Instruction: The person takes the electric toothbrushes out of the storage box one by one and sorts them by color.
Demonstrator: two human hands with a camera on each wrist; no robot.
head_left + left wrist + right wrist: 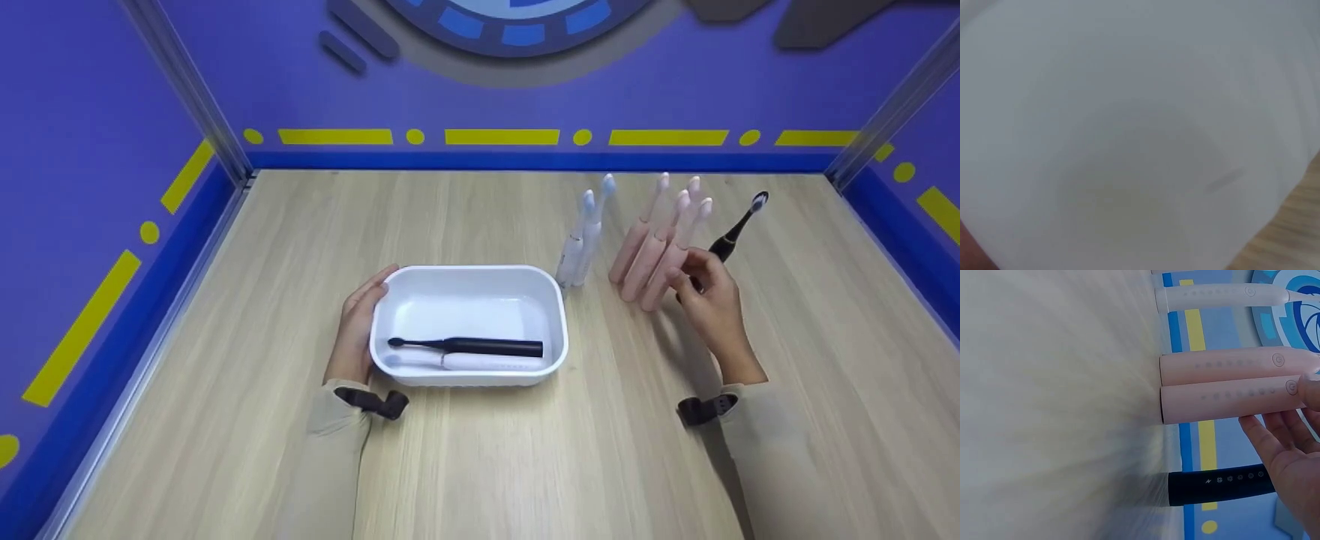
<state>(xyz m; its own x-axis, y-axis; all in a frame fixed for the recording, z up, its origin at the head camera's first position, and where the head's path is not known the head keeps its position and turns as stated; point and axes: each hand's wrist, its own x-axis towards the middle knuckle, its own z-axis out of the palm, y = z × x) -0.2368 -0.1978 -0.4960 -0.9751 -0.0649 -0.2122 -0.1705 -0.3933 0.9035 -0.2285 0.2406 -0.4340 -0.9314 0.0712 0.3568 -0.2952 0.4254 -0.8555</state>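
Note:
My left hand (355,330) grips the left end of a white rectangular tray (472,283), whose wall fills most of the left wrist view. Inside it, a black electric toothbrush (491,346) and a white electric toothbrush (487,362) lie side by side along the near wall. To the right, my right hand (712,304) pinches the nearest pink electric toothbrush (1230,400) near its power button, thumb in front and fingers behind. That brush stands upright among several pink ones (634,247). Just beyond the hand, another black toothbrush (726,246) stands upright, partly hidden by the fingers.
Two white electric toothbrushes (579,251) with bluish heads stand upright between the tray and the pink group. All rest on a light wooden table (480,465). Blue and purple panels with yellow marks (502,136) border it at the back and sides.

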